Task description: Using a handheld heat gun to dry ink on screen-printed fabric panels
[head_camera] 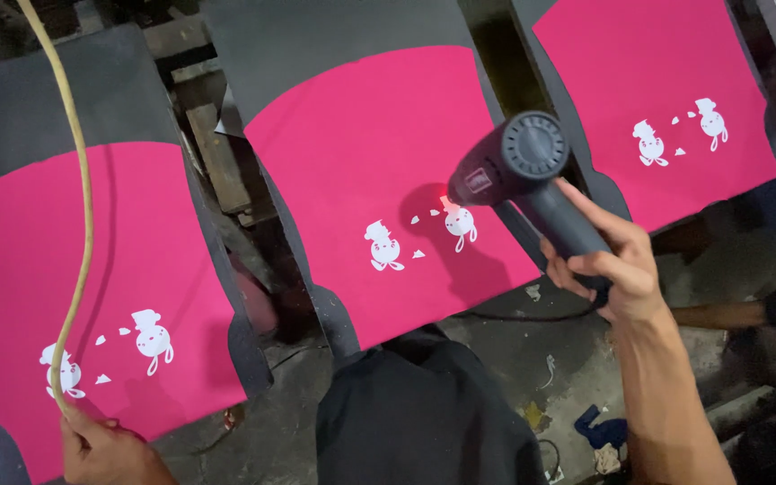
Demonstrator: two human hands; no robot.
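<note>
three pink fabric panels (pixel 379 153) with white cartoon prints (pixel 385 246), dark grey heat gun (pixel 518 166), yellowish cord (pixel 83 189), dark platens (pixel 20 99)

I see heat gun (pixel 518 166): dark grey, nozzle tilted down-left, glowing red over mid pink cloth (pixel 379 180) | yellow cord (pixel 83 198): taut, over left cloth

lighting moderate and uneven: pink fabric panels (pixel 379 171) brightly and evenly lit, floor (pixel 532 359) and frame edges dim. heat gun (pixel 518 166) casts a soft shadow on the middle panel, with a small red glow at its nozzle. focus fair; slight softness at corners.
</note>
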